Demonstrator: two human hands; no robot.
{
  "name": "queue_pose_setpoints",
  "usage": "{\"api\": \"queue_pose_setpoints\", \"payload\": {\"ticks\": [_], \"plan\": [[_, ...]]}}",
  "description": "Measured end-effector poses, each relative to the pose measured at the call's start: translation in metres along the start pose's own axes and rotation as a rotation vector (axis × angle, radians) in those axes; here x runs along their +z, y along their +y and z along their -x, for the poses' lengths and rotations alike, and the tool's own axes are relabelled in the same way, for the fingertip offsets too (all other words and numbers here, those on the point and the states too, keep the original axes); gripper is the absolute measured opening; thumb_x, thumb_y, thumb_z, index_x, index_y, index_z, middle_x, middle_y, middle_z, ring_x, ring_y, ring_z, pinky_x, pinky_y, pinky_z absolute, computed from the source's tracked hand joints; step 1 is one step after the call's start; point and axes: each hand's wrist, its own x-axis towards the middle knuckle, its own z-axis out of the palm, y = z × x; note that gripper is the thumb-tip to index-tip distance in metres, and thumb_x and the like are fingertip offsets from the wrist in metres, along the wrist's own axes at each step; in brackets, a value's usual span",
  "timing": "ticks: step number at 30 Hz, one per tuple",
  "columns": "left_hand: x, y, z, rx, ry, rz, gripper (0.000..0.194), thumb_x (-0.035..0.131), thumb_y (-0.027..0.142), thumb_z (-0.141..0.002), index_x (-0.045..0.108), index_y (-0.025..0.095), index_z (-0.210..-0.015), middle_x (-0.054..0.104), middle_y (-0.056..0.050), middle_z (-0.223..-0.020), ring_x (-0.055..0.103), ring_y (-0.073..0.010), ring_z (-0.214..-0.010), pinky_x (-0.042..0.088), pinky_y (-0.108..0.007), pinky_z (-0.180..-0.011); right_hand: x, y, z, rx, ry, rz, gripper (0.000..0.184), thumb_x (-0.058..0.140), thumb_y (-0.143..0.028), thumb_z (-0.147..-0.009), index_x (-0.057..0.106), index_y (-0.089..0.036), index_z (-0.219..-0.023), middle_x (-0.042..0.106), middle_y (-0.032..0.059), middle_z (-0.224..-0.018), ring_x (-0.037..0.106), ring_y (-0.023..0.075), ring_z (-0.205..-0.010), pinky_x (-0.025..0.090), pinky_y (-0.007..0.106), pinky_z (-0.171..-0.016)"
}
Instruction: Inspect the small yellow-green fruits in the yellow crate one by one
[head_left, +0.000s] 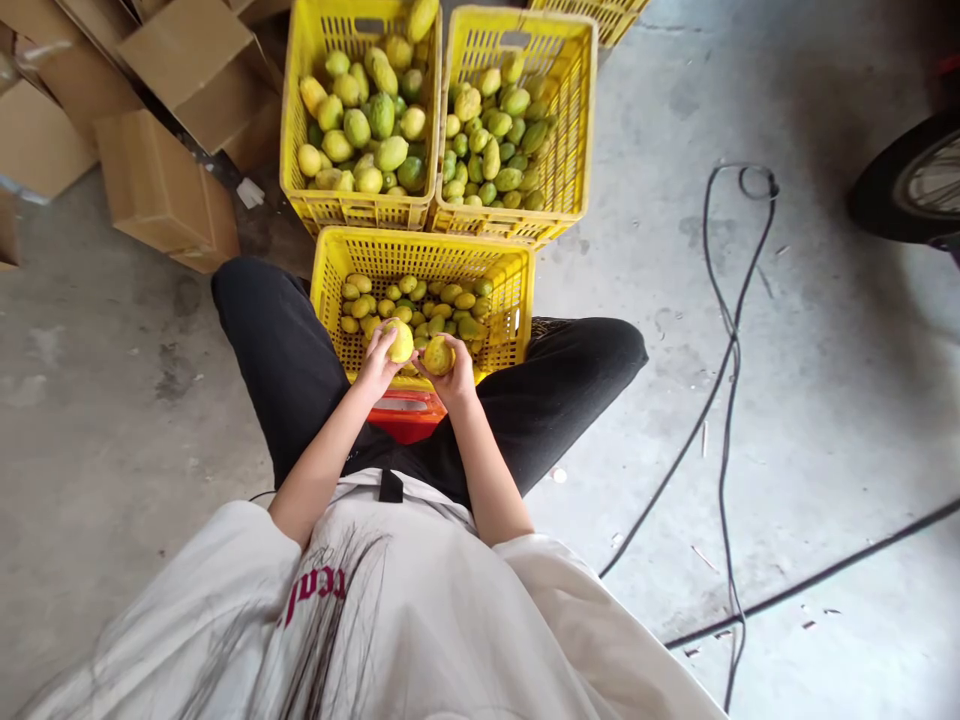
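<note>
My left hand [379,362] is closed around a yellow-green fruit [400,340]. My right hand [452,375] grips a second yellow fruit [438,355]. Both hands hover over the near edge of a yellow plastic crate [517,290] that sits between my knees and holds several small yellow-green fruits. A red stool or box [405,415] shows under my hands, between my legs.
Two more yellow crates stand behind: the left crate [296,120] holds larger fruits, the right crate [577,110] smaller green ones. Cardboard boxes [161,185] lie at the far left. Black cables [724,330] trail across the concrete floor at right, near a wheel [911,180].
</note>
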Motion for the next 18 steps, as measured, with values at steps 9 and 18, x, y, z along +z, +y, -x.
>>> {"api": "queue_pose_setpoints", "payload": {"ticks": [9,18], "plan": [[0.002,0.012,0.004,-0.105,0.043,0.127,0.033,0.060,0.029,-0.102,0.072,0.024,-0.133,0.078,-0.008,-0.103,0.083,-0.0312,-0.109,0.072,-0.046,-0.095,-0.001,0.004,-0.012,-0.060,-0.010,-0.081,0.025,0.073,-0.035,-0.084,0.056,-0.027,-0.101,0.070,-0.0015,-0.089,0.078,0.0222,-0.086,0.069,0.037,-0.080],[0.007,0.009,0.007,-0.063,-0.014,0.158,0.026,0.060,0.024,-0.106,0.067,0.024,-0.131,0.082,-0.010,-0.115,0.083,-0.0294,-0.116,0.067,-0.049,-0.106,-0.001,0.003,-0.007,-0.094,0.019,-0.062,0.029,0.076,-0.038,-0.083,0.055,-0.029,-0.101,0.067,-0.0050,-0.089,0.074,0.0171,-0.079,0.066,0.031,-0.074]]}}
